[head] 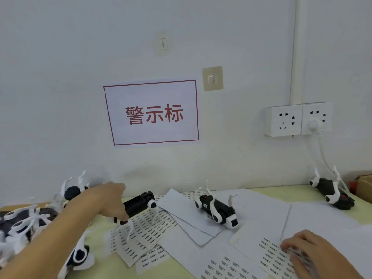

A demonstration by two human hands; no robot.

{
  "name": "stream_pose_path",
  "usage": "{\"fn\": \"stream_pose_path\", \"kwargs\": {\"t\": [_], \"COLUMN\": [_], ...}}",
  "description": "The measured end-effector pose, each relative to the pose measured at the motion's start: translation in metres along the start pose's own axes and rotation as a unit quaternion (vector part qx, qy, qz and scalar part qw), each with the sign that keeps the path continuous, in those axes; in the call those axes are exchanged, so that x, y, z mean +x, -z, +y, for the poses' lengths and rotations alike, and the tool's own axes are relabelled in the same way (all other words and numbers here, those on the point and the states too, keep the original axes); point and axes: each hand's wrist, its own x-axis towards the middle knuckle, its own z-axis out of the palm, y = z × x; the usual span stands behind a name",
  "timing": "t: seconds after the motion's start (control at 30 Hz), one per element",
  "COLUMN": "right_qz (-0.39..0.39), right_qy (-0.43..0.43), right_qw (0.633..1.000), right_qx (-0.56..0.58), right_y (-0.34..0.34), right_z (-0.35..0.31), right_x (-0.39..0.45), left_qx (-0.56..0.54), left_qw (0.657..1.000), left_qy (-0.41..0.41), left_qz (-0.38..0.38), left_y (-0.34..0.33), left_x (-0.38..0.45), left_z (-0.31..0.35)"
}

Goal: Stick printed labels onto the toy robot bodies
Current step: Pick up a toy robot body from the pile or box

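My left hand (112, 200) reaches across the table and grips a black-and-white toy robot (138, 204), lifted just above a label sheet (149, 228). At the lower right, my right hand (306, 252) has its fingertips on another sheet of printed labels (269, 252). A second toy robot (217, 210) lies on its back on white paper in the middle. A third toy robot (332, 192) lies at the far right near the wall.
A heap of toy robots (24, 224) fills the left edge, with one more (80, 256) by my left forearm. Loose white sheets (261, 214) cover the table. A cardboard box (362, 186) sits at the right. A wall socket (298, 119) has a plugged cable.
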Motion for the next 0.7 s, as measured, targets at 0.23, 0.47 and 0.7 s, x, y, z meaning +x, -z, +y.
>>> {"fn": "stream_pose_path", "kwargs": {"t": [0.23, 0.47, 0.7], "right_qz": [0.058, 0.056, 0.045], "right_qy": [0.021, 0.034, 0.033], "right_qw": [0.996, 0.996, 0.997], "right_qx": [0.064, 0.056, 0.05], "right_y": [-0.009, -0.007, -0.006], "right_z": [0.008, 0.009, 0.008], "right_x": [-0.007, -0.002, -0.002], "left_qx": [-0.129, 0.155, 0.324], "left_qw": [0.944, 0.88, 0.81], "left_qy": [-0.295, -0.373, -0.392], "left_qz": [0.071, 0.25, 0.29], "left_y": [-0.009, -0.044, -0.028], "left_x": [-0.004, 0.019, 0.029], "left_z": [0.086, 0.168, 0.197]}}
